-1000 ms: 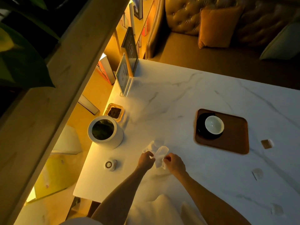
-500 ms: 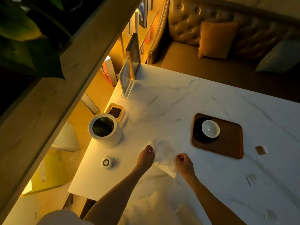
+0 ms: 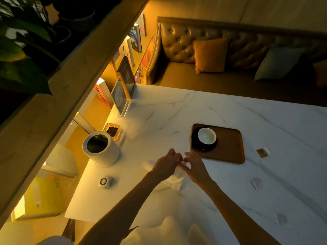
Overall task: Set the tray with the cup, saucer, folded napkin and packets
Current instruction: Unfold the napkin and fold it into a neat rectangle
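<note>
At the left edge of the white marble table [image 3: 177, 112] stood a white cylindrical canister [image 3: 100, 151], with a small round white device [image 3: 105, 182] near it; neither belonged to the job. Toward the middle, the left hand [image 3: 165, 165] lay over a thin white paper napkin [image 3: 172, 181] that rested rumpled on the marble. Its fingers were curled down and seemingly pinched the napkin's far edge. The right hand [image 3: 194, 169] met it there, thumb and fingertips closed on the same edge, though the dim light blurred the exact grip. Just beyond the hands sat the brown rounded wooden tray [image 3: 228, 147], with the black round saucer [image 3: 203, 147] at its left end and the white ceramic cup [image 3: 207, 136] upright on it. Further right, off the tray, lay a pale flat packet [image 3: 256, 182], a brown-and-white packet [image 3: 263, 152] and a third pale packet [image 3: 280, 218], well apart. The napkin fold looked to be the step in hand. The next move likely called for drawing the pinched edge over squarely, pressing a crease, then carrying the napkin to the tray's bare right part.
</note>
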`<move>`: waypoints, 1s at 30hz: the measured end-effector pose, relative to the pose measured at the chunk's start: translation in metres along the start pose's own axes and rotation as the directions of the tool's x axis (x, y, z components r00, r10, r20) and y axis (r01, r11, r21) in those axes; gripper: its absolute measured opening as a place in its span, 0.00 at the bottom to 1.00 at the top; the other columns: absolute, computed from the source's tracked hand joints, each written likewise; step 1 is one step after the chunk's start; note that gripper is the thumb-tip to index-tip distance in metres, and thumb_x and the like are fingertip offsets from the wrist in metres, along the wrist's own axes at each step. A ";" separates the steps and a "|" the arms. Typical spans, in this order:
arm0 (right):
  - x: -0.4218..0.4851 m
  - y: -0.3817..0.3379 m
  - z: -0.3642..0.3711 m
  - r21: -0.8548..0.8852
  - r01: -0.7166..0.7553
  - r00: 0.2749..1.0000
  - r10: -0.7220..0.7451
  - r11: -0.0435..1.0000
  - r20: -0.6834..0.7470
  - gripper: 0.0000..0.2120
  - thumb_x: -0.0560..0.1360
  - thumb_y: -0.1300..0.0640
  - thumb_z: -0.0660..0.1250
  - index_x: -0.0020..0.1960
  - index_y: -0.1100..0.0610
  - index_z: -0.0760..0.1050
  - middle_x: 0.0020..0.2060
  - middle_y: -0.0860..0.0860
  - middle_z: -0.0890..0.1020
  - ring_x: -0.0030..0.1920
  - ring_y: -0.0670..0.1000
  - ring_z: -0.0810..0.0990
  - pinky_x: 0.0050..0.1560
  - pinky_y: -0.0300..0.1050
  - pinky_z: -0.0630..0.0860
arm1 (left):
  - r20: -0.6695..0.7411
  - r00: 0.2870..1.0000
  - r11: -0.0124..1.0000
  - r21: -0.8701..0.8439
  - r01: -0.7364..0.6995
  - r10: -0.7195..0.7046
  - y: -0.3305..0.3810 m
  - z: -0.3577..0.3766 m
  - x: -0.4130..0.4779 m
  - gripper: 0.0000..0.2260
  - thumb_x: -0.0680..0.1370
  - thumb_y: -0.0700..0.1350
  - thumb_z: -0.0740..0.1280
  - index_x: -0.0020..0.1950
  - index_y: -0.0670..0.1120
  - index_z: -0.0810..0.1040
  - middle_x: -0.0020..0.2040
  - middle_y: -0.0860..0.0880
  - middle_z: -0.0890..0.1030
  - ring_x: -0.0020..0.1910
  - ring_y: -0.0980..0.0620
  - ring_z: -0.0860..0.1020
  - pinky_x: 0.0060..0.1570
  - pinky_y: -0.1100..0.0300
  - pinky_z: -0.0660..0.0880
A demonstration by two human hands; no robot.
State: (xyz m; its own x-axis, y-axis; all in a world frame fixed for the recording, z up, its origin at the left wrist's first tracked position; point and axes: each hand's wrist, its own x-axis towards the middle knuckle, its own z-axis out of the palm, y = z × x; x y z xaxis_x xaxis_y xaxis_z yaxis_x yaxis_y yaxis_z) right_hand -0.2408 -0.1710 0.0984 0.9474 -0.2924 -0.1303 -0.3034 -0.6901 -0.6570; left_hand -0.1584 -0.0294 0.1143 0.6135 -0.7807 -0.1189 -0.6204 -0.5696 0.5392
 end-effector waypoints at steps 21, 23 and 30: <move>-0.058 0.118 -0.170 0.046 0.089 0.995 -0.090 0.995 0.030 0.08 0.75 0.49 0.66 0.49 0.49 0.82 0.43 0.44 0.82 0.44 0.44 0.79 0.43 0.36 0.73 | 0.055 0.965 0.959 -0.104 0.262 -0.258 0.088 0.048 -0.027 0.11 0.82 0.48 0.60 0.57 0.44 0.77 0.56 0.44 0.80 0.55 0.45 0.76 0.56 0.51 0.73; -0.066 0.134 -0.177 -0.027 0.096 0.994 -0.095 0.995 0.057 0.08 0.75 0.49 0.66 0.48 0.50 0.81 0.42 0.44 0.82 0.43 0.44 0.78 0.39 0.33 0.70 | 0.005 0.966 0.942 -0.219 0.254 -0.259 0.098 0.053 -0.027 0.10 0.82 0.47 0.61 0.54 0.42 0.77 0.53 0.43 0.80 0.52 0.46 0.77 0.52 0.53 0.72; -0.085 0.173 -0.205 -0.169 0.071 0.993 -0.054 0.983 0.102 0.06 0.76 0.48 0.65 0.45 0.49 0.78 0.38 0.45 0.80 0.39 0.48 0.78 0.36 0.37 0.71 | -0.137 0.932 0.849 -0.473 0.235 -0.334 0.132 0.042 -0.008 0.05 0.79 0.42 0.65 0.48 0.41 0.77 0.44 0.40 0.81 0.46 0.42 0.79 0.47 0.49 0.76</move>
State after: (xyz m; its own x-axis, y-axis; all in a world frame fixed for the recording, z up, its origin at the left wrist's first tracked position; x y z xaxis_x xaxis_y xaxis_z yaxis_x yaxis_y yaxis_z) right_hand -0.3951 -0.4014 0.1476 0.9678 -0.1860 -0.1694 -0.2486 -0.8110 -0.5297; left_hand -0.2655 -0.1093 0.1514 0.8463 -0.5024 -0.1772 -0.1515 -0.5458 0.8241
